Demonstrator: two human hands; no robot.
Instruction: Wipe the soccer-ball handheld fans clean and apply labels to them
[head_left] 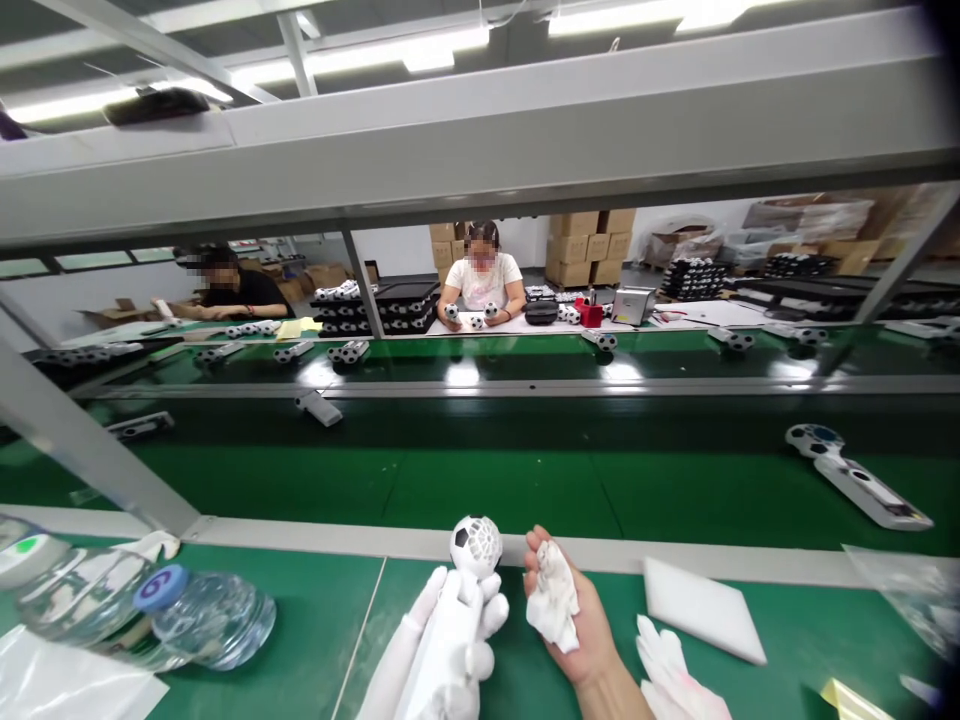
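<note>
My left hand (484,615), in a white glove, is wrapped round the body of a white handheld fan (454,610). Its round head, patterned like a football with a grille, points up and away from me. Close by on the right, my bare right hand (585,620) is palm up, with a crumpled white tissue (553,598) resting in the palm and fingers. A loose white glove (671,665) lies right of that wrist, beside a white foam block (703,610).
Two water bottles (214,615) lie at the left of the green bench. Beyond the bench edge, a green conveyor (480,480) carries an opened fan (862,478) and other fans. Two co-workers (484,280) sit across. A grey shelf beam (480,130) crosses overhead.
</note>
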